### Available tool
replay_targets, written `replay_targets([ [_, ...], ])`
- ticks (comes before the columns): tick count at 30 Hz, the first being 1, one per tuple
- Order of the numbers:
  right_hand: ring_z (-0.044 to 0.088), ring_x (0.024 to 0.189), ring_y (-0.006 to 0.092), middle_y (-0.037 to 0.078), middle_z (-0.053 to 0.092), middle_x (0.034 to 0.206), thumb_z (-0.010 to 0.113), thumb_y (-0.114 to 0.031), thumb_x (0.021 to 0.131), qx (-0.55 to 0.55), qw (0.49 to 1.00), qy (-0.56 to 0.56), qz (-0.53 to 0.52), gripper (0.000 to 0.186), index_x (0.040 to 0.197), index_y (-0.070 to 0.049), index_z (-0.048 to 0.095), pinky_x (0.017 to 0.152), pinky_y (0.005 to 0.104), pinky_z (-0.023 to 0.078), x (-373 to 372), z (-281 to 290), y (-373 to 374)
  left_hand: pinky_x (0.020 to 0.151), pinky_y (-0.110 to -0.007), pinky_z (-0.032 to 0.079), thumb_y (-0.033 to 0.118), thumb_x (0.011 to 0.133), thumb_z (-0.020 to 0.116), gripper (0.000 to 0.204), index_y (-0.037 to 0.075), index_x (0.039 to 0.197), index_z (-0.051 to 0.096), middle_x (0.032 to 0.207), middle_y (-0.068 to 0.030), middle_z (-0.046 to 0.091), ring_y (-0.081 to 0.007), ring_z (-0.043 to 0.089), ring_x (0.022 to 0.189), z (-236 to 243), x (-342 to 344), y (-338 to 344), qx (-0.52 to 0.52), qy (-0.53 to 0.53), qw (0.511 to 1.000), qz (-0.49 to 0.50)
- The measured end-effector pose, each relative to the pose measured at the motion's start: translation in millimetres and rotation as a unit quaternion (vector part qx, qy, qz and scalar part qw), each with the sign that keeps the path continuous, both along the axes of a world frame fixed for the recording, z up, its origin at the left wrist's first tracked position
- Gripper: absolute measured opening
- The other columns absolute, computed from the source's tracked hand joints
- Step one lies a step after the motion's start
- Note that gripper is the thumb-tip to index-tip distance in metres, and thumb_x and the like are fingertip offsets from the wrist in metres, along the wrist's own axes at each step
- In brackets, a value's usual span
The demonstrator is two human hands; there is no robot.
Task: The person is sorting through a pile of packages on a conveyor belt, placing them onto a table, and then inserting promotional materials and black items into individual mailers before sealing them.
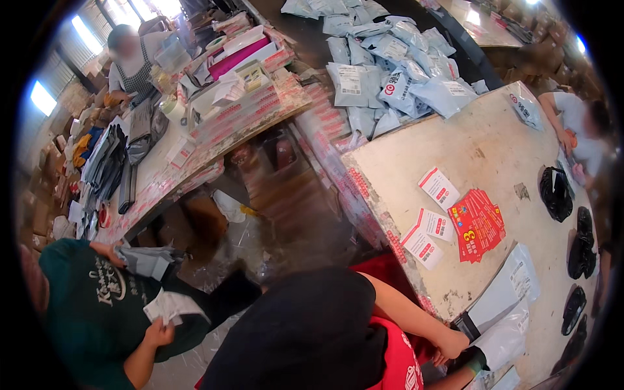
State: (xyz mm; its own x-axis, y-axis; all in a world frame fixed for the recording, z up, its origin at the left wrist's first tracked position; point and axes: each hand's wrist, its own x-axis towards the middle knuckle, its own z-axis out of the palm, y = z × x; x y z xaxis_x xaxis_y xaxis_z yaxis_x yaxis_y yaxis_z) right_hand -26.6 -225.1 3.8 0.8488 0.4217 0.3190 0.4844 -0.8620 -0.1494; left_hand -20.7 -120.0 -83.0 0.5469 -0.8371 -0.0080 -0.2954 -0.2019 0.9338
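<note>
- Your left hand (450, 344) is at the table (484, 159) edge with its fingers curled inward; you cannot tell from this view whether they pinch anything.
- Your right hand is hidden past a dark cuff (478, 359) at the wrist, just beside your left, so its grip cannot be told.
- The pale plastic mailer (504, 341) lies right against that cuff, to the right of your left hand.
- Just beyond your left hand, a flat grey mailer (494, 292) with a printed label lies partly under the pale one.
- Farther up from your grip, you have a fan of red cards (478, 227), with white-and-red cards (439, 188) beside it.
- Well beyond these is a heap of packed mailers (390, 55).
- Off to the right of your hands lie black bundles (557, 195).
- Well left of your grip, a co-worker (97, 312) in green holds a white paper (168, 307).
</note>
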Motion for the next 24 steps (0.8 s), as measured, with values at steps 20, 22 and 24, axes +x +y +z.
replay_targets([
  [20, 0.054, 0.098, 0.0423, 0.021, 0.06, 0.104, 0.06, -0.024, 0.079, 0.035, 0.999, -0.002, -0.006, 0.043, 0.113, 0.0, 0.056, 0.091, 0.0495, 0.04, 9.0, -8.1, 19.7, 0.069, -0.046, 0.052, 0.001, 0.068, 0.062, 0.028, -0.012, 0.092, 0.056, 0.081, -0.0272, 0.064, -0.0425, 0.064, 0.079, 57.3, 4.7, 46.4, 0.146, 0.078, 0.969, 0.185],
  [22, 0.054, 0.099, 0.0424, 0.021, 0.06, 0.105, 0.06, -0.024, 0.079, 0.037, 0.999, -0.004, -0.001, 0.043, 0.114, 0.0, 0.056, 0.092, 0.0495, 0.039, 10.8, -7.3, 23.4, 0.068, -0.046, 0.052, 0.002, 0.07, 0.063, 0.033, -0.013, 0.098, 0.054, 0.079, -0.0262, 0.064, -0.0421, 0.065, 0.076, 53.3, 6.1, 49.5, 0.128, 0.038, 0.962, 0.239],
  [24, 0.054, 0.099, 0.0425, 0.021, 0.06, 0.105, 0.06, -0.024, 0.079, 0.04, 0.999, -0.011, -0.019, 0.043, 0.114, 0.0, 0.056, 0.092, 0.0496, 0.039, 10.5, -9.5, 17.3, 0.067, -0.046, 0.052, 0.003, 0.072, 0.063, 0.035, -0.013, 0.102, 0.052, 0.077, -0.0254, 0.064, -0.0418, 0.065, 0.076, 105.1, -12.8, 70.3, 0.065, -0.072, 0.933, 0.348],
])
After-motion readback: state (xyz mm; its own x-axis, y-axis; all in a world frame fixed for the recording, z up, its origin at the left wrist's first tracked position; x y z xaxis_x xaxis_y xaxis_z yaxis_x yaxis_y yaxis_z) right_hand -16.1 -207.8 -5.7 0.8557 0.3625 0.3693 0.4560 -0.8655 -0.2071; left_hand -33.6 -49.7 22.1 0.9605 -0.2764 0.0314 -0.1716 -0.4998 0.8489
